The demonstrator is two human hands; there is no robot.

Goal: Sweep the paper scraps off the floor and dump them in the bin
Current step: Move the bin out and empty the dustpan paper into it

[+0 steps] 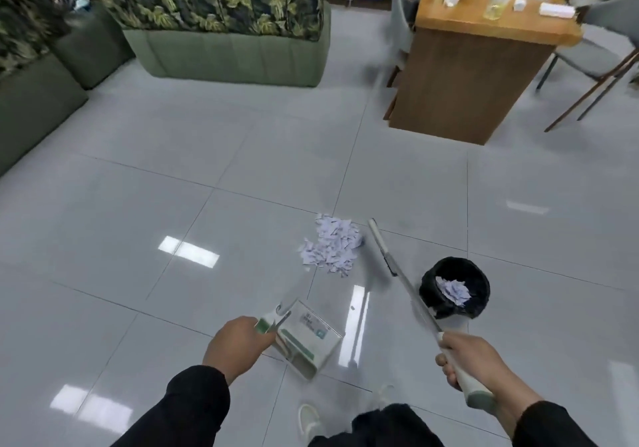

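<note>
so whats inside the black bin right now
A small heap of pale paper scraps lies inside the bin on its black liner. What lies beneath that heap is covered.

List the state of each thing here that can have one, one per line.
Paper scraps: heaped on the floor, unswept.
Bin: upright, black liner, some scraps already inside.
Dustpan: gripped by the left hand, no scraps visible in it.
Broom: handle gripped by the right hand, head right beside the pile.
</note>
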